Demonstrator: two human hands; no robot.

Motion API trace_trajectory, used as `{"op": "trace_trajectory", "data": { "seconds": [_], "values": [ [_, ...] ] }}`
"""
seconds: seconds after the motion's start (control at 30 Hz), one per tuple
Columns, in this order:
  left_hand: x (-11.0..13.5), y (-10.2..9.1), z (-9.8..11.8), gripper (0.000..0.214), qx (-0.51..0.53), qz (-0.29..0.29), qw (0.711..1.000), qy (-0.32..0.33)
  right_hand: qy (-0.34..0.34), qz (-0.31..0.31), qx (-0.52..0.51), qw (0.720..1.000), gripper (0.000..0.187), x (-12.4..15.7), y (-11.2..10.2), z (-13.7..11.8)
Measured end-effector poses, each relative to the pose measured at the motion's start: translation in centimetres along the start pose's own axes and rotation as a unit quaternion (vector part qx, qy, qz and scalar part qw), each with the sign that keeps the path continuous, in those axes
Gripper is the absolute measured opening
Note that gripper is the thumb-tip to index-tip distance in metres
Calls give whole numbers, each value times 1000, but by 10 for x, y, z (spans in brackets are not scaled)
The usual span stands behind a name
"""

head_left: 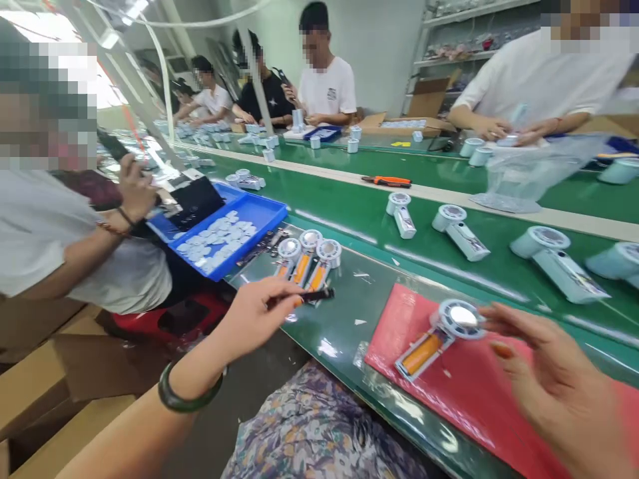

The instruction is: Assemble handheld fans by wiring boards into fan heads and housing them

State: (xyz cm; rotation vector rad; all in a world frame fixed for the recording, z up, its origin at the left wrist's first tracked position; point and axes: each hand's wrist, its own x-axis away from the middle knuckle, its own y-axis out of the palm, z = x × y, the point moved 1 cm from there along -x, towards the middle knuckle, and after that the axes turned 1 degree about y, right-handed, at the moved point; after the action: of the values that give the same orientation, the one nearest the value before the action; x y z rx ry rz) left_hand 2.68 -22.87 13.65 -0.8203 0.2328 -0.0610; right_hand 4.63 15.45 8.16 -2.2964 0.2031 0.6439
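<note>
**Left hand pinching, right hand spread above the red mat!**

Head camera, and look at this: the left hand (254, 319), green bangle (190, 392) at the wrist, pinches a slim black tool (314, 295) between thumb and fingers, right by 3 open-handled fans (307, 263) lying side by side, orange batteries showing. Over to the right hand (554, 392): fingers spread, just beside a 4th open fan (424, 349) on a red mat (429, 412). Beyond both hands, closed fans (462, 229) stand on a green conveyor belt (349, 219), with orange-handled pliers (387, 181) further along. Left of the left hand, a blue tray (272, 213) holds white discs (214, 243), and a co-worker's hand (134, 186) grips a dark phone (112, 143).
</note>
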Motion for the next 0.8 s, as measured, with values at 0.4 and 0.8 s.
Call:
{"op": "trace_trajectory", "data": {
  "seconds": [0.4,0.8],
  "values": [
    [1,97,77,31,536,-192,821,-51,315,-186,-415,833,44,34,35,-85],
    [1,106,73,32,570,-166,800,-82,245,-182,-391,869,34,52,39,-91]
  ]
}}
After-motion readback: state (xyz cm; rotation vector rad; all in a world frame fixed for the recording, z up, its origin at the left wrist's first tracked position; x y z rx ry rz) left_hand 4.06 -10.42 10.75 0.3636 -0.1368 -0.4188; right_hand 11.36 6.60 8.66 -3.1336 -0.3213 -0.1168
